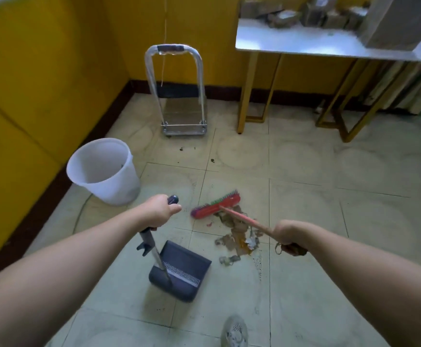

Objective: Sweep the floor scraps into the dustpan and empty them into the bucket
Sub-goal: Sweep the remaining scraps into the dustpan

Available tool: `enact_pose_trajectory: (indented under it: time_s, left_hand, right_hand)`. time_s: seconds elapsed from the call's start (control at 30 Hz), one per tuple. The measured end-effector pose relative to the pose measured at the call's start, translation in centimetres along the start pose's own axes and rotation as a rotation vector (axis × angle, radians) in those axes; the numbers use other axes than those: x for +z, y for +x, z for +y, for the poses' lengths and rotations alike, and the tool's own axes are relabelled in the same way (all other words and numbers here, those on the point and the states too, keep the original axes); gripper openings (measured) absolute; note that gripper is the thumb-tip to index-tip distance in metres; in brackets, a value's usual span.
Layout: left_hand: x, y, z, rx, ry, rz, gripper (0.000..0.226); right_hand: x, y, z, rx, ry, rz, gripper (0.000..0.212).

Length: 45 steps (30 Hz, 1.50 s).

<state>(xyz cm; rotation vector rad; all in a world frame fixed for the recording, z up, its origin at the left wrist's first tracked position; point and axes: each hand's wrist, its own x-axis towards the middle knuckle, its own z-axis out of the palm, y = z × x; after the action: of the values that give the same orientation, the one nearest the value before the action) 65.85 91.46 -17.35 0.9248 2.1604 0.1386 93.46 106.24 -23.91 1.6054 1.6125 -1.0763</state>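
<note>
Item: dark blue dustpan, standing on the tiled floor, its mouth turned towards the far right. Its long upright handle rises to the left hand, whose fingers are curled round the grip, the dark knob showing just above them. Scraps: torn brown and pale bits in a loose pile on the floor just right of the dustpan, apart from its lip; a few dark specks lie farther off beyond it. Broom: red head with coloured bristles down on the floor beyond the dustpan, at the far edge of the scraps; the reddish stick slants back over the pile to the right hand, which is wrapped round the stick near its end; its fingers are hidden from view. Bucket: white plastic, upright, beyond and left of the dustpan, close to the yellow wall. Folded metal trolley: well beyond the dustpan, leaning at the wall. Bench: steel top, yellow legs, far right of the dustpan, carrying blurred boxes. Shoe: pale, nearer the viewer than the dustpan.
</note>
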Motion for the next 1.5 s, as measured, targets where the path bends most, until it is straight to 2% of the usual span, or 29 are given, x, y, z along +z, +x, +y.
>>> enact_pose_trajectory:
  time_s: [0.1, 0.17, 0.3, 0.37, 0.63, 0.83, 0.97, 1.2, 1.4, 1.5]
  left_hand:
    - [1.1, -1.1, -1.5, -0.014, 0.006, 0.003, 0.033]
    - [1.6, -1.9, -2.6, -0.019, 0.006, 0.011, 0.033]
    - [2.4, -4.4, -5.0, -0.02, -0.015, -0.009, 0.036]
    - [3.0, -5.9, -6.0, -0.011, -0.029, -0.026, 0.036]
    - [4.8, -10.5, -8.0, 0.002, -0.123, -0.058, 0.034]
    - [7.0, -13.2, -7.7, -0.071, -0.204, 0.002, 0.028]
    - [9.3, -15.3, -5.7, -0.122, -0.212, 0.046, 0.028]
    - [13.0, -17.5, -3.5, -0.18, -0.188, 0.131, 0.03]
    - [15.9, -20.3, -3.1, -0.197, -0.165, 0.123, 0.032]
    - [16.8, -21.6, -3.3, -0.189, -0.174, 0.101, 0.031]
  right_hand:
    - [-0.8, -2.6, 1.8, 0.003, -0.019, 0.033, 0.052]
    - [-0.2, -4.2, 2.5, -0.036, -0.054, 0.07, 0.057]
    - [3.2, -5.8, 3.2, -0.064, -0.138, 0.125, 0.031]
    - [5.0, -6.5, 2.6, -0.091, -0.169, 0.14, 0.027]
    - [10.0, -8.1, 0.6, -0.203, -0.441, 0.133, 0.026]
    - [7.5, -7.9, 6.0, -0.225, -0.571, 0.151, 0.019]
    - [4.5, -8.2, 10.4, -0.22, -0.667, 0.228, 0.025]
    - [2.4, -9.0, 13.8, -0.39, -0.692, 0.181, 0.021]
    - [5.7, -10.1, 13.2, -0.576, -0.8, 0.11, 0.024]
    - [7.2, -9.7, 13.9, -0.598, -0.929, 0.145, 0.013]
